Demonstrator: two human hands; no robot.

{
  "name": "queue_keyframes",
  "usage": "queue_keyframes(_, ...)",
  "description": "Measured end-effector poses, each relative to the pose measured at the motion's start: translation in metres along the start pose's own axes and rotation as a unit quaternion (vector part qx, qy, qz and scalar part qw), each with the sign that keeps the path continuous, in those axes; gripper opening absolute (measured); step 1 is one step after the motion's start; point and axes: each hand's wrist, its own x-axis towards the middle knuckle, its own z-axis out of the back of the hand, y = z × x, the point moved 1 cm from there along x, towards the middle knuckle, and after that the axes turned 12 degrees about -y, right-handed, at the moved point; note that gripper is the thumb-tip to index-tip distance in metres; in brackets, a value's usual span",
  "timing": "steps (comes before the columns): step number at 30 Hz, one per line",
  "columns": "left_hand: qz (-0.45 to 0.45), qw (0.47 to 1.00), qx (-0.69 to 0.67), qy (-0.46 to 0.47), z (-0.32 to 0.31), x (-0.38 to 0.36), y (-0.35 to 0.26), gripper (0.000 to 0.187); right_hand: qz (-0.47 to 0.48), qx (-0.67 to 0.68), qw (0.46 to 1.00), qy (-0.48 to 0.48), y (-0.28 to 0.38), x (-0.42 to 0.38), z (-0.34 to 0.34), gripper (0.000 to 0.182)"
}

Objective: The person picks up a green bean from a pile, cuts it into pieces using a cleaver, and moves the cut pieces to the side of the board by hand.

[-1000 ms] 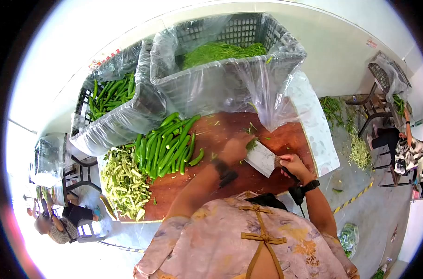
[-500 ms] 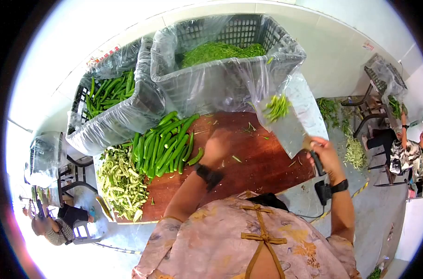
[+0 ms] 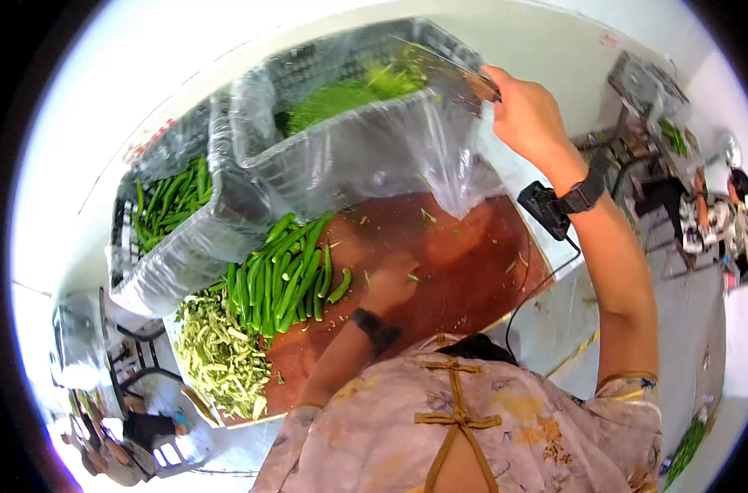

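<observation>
My right hand [image 3: 528,115] is closed round the handle of a cleaver [image 3: 452,78], whose blade is over the back crate [image 3: 341,144], lined with clear plastic. Blurred green shreds [image 3: 399,78] are at the blade, above the cut greens [image 3: 329,105] inside that crate. My left hand [image 3: 393,283] hovers low over the red-brown board [image 3: 481,279], smeared by motion, so its fingers cannot be made out. To its left lie a pile of long green peppers [image 3: 279,279] and a heap of pale green trimmings [image 3: 218,353].
A second plastic-lined crate [image 3: 164,263] holding whole green peppers [image 3: 173,197] stands at the left. One person [image 3: 707,218] sits at the far right and another [image 3: 119,452] at the lower left. A black cable [image 3: 522,304] hangs from my right wrist device.
My right hand has moved up and forward, taking the cleaver with its cut greens from beside the board to over the back crate. My left hand is slightly lower in view.
</observation>
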Motion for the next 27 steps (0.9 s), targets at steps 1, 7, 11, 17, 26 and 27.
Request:
queue_keyframes(1, -0.005, 1.0, 0.017, 0.022, 0.006, 0.004, -0.003, 0.042, -0.035, 0.003, 0.999, 0.026, 0.001, -0.011, 0.004, 0.046)
queue_keyframes(7, -0.058, 0.995, 0.076, 0.006, 0.011, 0.004, -0.017, 0.042, -0.265, 0.149, 0.951, -0.05, -0.046, -0.129, 0.069, 0.042)
queue_keyframes(11, -0.022, 0.997, 0.051, 0.056, 0.018, 0.01, -0.016, 0.044, -0.41, 0.164, 0.897, -0.025, -0.058, -0.216, 0.161, 0.044)
queue_keyframes(17, 0.036, 0.994, 0.047, 0.088, 0.012, 0.025, -0.015, 0.04, -0.52, -0.109, 0.846, 0.044, -0.045, -0.307, 0.325, 0.049)
queue_keyframes(26, 0.001, 0.994, 0.091, 0.061, 0.004, 0.031, -0.023, 0.036, -0.515, -0.11, 0.85, 0.033, -0.075, -0.287, 0.339, 0.047)
queue_keyframes(27, 0.017, 0.996, 0.072, 0.051, 0.003, 0.026, -0.027, 0.037, -0.518, -0.041, 0.853, 0.049, -0.088, -0.285, 0.315, 0.048)
